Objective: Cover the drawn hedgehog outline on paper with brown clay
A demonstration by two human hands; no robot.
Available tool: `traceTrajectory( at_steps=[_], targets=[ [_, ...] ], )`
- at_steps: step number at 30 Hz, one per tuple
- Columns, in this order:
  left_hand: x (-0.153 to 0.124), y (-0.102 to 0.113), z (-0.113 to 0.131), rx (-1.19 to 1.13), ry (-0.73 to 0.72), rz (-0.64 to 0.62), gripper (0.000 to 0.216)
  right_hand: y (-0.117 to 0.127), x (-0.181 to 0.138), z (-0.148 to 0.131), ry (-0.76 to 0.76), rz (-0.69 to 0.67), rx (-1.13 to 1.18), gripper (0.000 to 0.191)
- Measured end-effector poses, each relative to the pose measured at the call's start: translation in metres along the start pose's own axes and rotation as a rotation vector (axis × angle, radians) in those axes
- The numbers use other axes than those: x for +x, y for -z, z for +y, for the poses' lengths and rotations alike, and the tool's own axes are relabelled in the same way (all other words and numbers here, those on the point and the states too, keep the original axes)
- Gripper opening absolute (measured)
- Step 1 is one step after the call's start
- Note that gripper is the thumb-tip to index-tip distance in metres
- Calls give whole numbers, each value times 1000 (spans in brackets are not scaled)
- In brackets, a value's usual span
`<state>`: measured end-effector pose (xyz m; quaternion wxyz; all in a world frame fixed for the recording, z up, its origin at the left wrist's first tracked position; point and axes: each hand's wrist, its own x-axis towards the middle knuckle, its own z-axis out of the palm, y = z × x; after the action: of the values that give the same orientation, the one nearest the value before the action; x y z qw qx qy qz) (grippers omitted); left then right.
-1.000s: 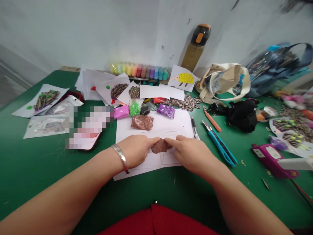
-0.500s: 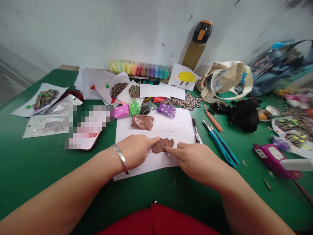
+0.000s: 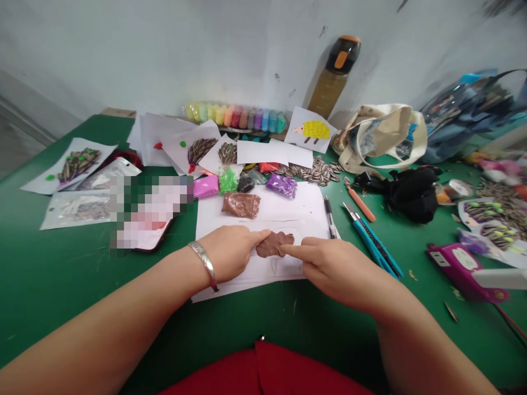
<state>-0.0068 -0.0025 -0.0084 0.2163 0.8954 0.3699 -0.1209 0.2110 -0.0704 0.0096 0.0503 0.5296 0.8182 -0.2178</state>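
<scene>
Dull brown clay (image 3: 273, 245), white paper (image 3: 302, 202) with thin grey lines, lighter-brown packet (image 3: 241, 206), pink packet (image 3: 206, 187), green packet (image 3: 228, 180), purple packet (image 3: 282, 186), patterned silver bracelet (image 3: 203, 263) — plain green table (image 3: 66, 274), blue-and-black cutter (image 3: 373, 240), salmon-orange tool (image 3: 360, 202), yellow hedgehog picture (image 3: 316, 130) with darker flecks, orange-and-black bottle lid (image 3: 343, 54)

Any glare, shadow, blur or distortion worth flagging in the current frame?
Head view: the bracelet glints; a shadow falls on the wall left of the bottle. Head view: the blue bag toward the right edge looks stretched and soft; pixelation covers much of the phone. Head view: the brown clay is legible.
</scene>
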Motion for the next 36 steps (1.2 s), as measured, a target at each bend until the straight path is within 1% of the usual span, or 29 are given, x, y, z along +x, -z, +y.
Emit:
traceTrajectory(
  at_steps=[2, 4, 8, 14, 22, 27, 32, 36],
  targets=[
    [0, 0, 0, 9, 5, 0, 52, -1, 3, -1, -3, 12, 24, 54],
    [0, 0, 0, 15, 9, 0, 52, -3, 5, -3, 4, 1, -1, 55],
    [0, 1, 1, 31, 7, -10, 52, -6, 7, -7, 8, -18, -105, 49],
    [0, 2, 2, 44, 11, -14, 52, -3, 2, -11, 36, -54, -138, 46],
    [-1, -1, -1, 20, -31, 31, 51, -2, -1, -17, 37, -82, -175, 47],
    [-1, -1, -1, 9, -17, 19, 52, 0, -3, -13, 48, -82, -152, 49],
    [0, -1, 0, 18, -5, 4, 52, 2, -3, -4, -24, -35, -114, 49],
    [-1, 0, 0, 28, -7, 5, 51, 1, -1, -6, -2, -71, -143, 50]
  ],
)
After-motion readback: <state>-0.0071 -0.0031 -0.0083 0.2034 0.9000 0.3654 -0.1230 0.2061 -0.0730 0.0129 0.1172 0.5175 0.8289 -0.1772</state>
